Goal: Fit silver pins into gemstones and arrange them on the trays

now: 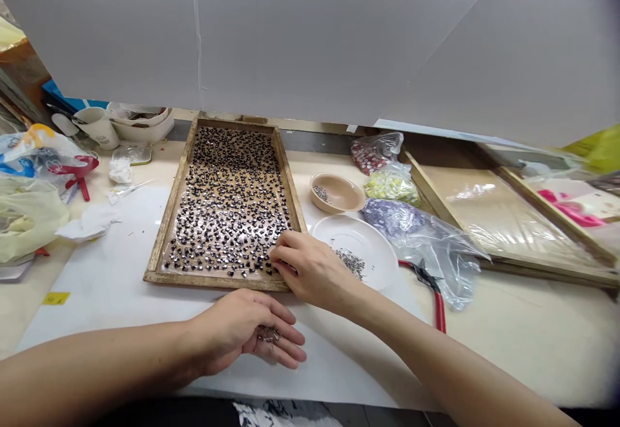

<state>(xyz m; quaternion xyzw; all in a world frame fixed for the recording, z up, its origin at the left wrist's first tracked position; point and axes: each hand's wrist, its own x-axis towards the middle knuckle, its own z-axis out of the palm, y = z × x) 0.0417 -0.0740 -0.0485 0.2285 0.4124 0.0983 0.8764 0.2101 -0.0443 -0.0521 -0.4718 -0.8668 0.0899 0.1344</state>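
My left hand (256,331) lies palm up in front of the tray, fingers stretched out, with a small heap of tiny silvery metal pieces (268,334) resting in it. My right hand (312,265) reaches over the near right corner of the wooden-framed tray (220,278), thumb and fingertips pinched together. What they pinch is hidden or too small to name. Many small shiny black pieces (232,220) stand spread across the tray's film-covered bottom. Beside my right wrist, a white plate (382,246) bears a pile of similar silvery pieces (349,262).
A tan bowl (351,201) with some metal bits stands behind the plate. Plastic bags of coloured pieces (392,185) and red-handled pliers (439,307) lie to the right, before another wooden frame (513,269). Plastic bags (29,207), tissue (92,220) and a white cup (98,128) occupy the left.
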